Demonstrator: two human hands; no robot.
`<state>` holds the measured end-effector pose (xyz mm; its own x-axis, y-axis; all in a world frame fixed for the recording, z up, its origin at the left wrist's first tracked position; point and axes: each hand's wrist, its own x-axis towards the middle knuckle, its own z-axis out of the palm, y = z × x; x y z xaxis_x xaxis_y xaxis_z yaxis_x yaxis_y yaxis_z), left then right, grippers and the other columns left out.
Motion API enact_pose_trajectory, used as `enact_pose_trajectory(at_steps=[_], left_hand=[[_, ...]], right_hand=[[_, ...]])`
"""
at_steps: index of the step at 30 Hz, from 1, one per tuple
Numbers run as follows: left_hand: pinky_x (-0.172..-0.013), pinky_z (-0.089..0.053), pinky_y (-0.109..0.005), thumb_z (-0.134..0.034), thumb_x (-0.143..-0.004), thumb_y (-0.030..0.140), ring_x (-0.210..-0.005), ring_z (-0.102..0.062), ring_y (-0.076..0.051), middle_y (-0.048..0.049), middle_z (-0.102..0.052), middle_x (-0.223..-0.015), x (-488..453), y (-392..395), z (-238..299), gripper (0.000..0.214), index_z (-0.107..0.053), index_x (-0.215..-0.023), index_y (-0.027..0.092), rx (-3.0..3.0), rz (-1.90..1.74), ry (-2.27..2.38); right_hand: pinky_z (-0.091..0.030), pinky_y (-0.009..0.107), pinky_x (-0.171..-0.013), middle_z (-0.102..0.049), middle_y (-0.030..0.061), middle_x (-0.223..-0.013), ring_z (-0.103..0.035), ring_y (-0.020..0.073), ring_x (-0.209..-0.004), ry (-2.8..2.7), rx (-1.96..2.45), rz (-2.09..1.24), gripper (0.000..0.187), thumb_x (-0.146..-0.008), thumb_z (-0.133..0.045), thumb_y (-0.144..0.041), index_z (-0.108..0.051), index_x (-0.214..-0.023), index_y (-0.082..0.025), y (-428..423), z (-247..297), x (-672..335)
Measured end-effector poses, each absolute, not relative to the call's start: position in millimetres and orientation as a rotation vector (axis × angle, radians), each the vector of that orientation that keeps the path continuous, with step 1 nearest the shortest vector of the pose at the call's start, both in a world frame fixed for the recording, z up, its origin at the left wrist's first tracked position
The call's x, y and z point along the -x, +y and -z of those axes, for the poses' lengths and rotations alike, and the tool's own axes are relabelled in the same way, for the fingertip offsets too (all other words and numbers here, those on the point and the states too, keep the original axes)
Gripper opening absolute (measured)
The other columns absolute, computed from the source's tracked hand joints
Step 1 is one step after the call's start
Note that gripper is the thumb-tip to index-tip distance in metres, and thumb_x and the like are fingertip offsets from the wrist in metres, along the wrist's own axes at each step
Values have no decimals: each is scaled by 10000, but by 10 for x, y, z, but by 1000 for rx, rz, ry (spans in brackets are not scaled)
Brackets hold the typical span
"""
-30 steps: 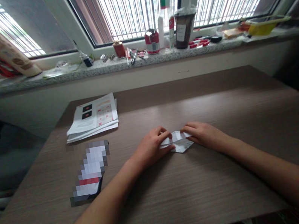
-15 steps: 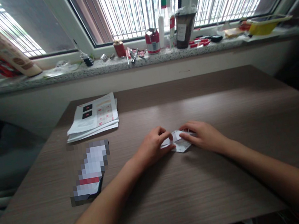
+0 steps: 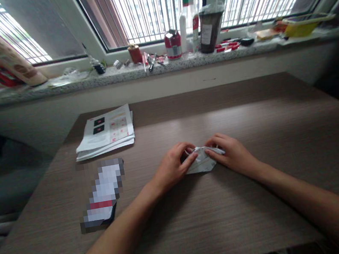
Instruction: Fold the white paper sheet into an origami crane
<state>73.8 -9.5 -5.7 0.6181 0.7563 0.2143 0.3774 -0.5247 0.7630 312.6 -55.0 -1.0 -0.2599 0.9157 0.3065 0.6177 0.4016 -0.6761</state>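
Observation:
A small folded piece of white paper is held just over the middle of the brown table. My left hand pinches its left part between thumb and fingers. At the right, my right hand grips the upper edge in the same way, thumb on the near face. Creases and faint printed marks show on the paper. Its far side and the fingertips behind it are hidden.
A phone, blurred by pixels, lies left of my left forearm. Behind it rests a stack of printed sheets. On the stone windowsill stand a red can, a clear bottle and a dark drink cup.
The paper has turned in my fingers, so a broader, flatter face with a straight lower edge now shows. My thumbs have shifted slightly; both hands still hold it.

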Motion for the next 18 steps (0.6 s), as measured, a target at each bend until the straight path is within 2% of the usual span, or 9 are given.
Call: enact_pose_trajectory(at_steps=[6, 11, 18], left_hand=[[-739, -542, -263, -620, -1011, 342, -884, -666, -164, -44, -692, -977, -756, -103, 25, 187, -712, -1002, 180, -1985, -767, 882], [-735, -537, -245, -642, -995, 284, -905, -658, -158, -44, -679, -981, -756, -121, -25, 137, -721, -984, 173, -2008, -812, 887], [-728, -528, -239, -635, -995, 257, -884, -643, -149, -41, -656, -961, -769, -168, -86, 123, -710, -974, 162, -2036, -820, 892]], right_hand=[[-488, 303, -779, -662, 33, -944, -631, 186, -870, -1947, 1258, -609, 56, -978, -645, -269, -666, -984, -217, -572, 7, -3114], [-502, 296, -777, -682, 22, -950, -645, 181, -875, -1883, 1241, -741, 78, -968, -661, -293, -672, -1000, -222, -563, 12, -3143], [-489, 299, -783, -673, 35, -950, -639, 181, -881, -1970, 1223, -676, 111, -979, -656, -315, -700, -955, -217, -562, -41, -3158]])
